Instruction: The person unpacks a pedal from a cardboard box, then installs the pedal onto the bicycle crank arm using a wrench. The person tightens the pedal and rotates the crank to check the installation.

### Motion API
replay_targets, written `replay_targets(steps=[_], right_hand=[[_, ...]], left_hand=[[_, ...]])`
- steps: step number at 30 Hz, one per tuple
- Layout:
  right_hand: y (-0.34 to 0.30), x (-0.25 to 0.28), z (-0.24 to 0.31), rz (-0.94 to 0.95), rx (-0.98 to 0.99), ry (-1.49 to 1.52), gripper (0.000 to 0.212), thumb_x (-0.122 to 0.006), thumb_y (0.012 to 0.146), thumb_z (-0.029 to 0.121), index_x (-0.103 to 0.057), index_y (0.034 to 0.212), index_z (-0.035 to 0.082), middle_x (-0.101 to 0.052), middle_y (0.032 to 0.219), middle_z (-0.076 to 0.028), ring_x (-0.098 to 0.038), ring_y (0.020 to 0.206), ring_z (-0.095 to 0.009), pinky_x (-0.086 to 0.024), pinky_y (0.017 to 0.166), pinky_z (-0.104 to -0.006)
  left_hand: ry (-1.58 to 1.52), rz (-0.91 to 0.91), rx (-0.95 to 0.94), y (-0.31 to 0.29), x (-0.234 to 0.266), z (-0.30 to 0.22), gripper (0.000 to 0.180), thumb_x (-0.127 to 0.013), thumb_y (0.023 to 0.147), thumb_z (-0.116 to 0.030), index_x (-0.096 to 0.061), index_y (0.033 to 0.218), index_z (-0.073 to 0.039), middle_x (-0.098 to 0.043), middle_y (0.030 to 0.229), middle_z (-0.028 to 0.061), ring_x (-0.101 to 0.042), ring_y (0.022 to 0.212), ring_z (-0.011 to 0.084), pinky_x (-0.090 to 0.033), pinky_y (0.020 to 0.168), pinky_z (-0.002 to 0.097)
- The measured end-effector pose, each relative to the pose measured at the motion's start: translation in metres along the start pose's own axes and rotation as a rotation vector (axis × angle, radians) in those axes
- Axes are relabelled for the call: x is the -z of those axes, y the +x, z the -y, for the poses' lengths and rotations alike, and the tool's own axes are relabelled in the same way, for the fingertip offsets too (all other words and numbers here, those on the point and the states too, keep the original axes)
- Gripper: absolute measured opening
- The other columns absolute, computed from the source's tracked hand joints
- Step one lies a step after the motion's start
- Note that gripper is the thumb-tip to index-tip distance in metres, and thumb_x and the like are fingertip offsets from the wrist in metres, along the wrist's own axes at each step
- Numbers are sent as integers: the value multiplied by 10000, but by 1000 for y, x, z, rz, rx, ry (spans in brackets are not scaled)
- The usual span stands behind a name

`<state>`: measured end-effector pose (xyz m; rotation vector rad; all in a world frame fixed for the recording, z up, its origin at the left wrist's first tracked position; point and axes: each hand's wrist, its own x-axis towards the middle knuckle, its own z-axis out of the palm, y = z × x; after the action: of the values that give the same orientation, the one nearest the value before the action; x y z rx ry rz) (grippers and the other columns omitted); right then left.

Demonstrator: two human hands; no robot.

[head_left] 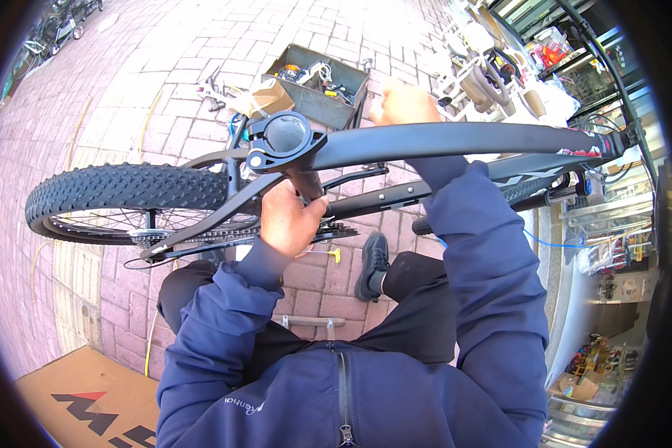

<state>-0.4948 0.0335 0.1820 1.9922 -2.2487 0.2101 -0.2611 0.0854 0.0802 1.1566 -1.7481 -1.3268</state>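
A black bicycle frame (455,140) lies across in front of me, with its knobby rear tyre (127,187) to the left. My left hand (287,222) is wrapped round the seat tube (305,183), just below the black seat clamp (286,142). The tube's round opening faces up, with no seat post in it. Passing beneath the top tube, my right arm reaches to the far side. There my right hand (407,104) looks curled into a fist; its fingers are washed out by glare, and whatever they hold is hidden.
A grey metal toolbox (317,110) with tools stands beyond the frame, a small cardboard box (271,97) beside it. A yellow-handled tool (334,257) lies on the brick paving near my shoe. A large cardboard box (89,403) is at lower left. Shelves and parts crowd the right.
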Motion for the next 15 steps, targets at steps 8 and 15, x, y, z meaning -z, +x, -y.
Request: replay_targets(steps=[8,15], right_hand=[[0,50,-40,-228,-120,83,228,-706,799,256,-642,750,42,-663,611,-157,-698,626,-307,-547,642,-384],[4,49,-48,-283,-11,180,200,-703,815,196,-607,757,30,-643,603,-95,-641,483,-154,-505,493,-323]], left_hand=[[-18,-4,11,-1,1,2,320,-768,768,-31,-673,1071,6,-743,995,129,-728,937,239,-555,848,352],[13,-39,-27,-1,1,5,310,-758,772,-16,-675,1070,0,-742,994,125,-728,928,230,-556,842,348]])
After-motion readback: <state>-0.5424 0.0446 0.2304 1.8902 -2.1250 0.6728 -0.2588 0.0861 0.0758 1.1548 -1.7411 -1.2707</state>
